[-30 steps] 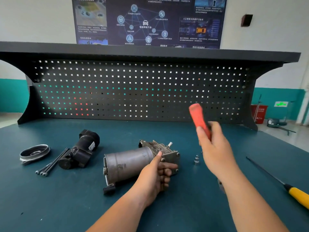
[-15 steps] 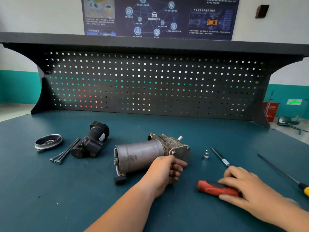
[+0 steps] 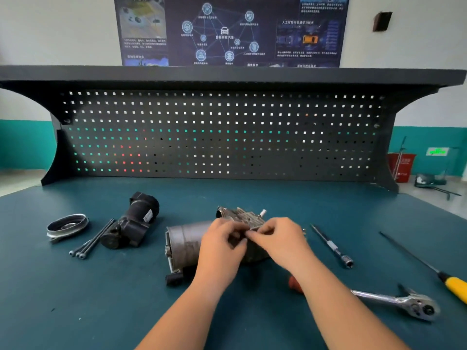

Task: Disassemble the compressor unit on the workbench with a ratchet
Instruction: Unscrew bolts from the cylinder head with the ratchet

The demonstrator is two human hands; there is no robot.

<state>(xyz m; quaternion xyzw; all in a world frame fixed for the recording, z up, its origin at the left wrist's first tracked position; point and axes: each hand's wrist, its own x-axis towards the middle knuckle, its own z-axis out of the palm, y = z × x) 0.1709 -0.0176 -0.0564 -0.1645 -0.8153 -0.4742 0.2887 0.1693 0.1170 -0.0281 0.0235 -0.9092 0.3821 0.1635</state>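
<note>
1. Compressor (image 3: 187, 238) is lying axis left-right, under both hands.
2. Left hand (image 3: 222, 246) is gripping it; right hand (image 3: 280, 241) is curling fingers at its head, grip unclear.
3. Ratchet (image 3: 394, 300) is lying rightward, nearer right hand.

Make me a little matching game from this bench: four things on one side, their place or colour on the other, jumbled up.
Things:
1 ratchet
2 screwdriver
3 long bolts
4 compressor

Clues:
A gripped by the left hand and right hand
B yellow handle, far right
C shiny metal head, near right
D left side, beside a black part

Pairs: 1-C, 2-B, 3-D, 4-A
</note>
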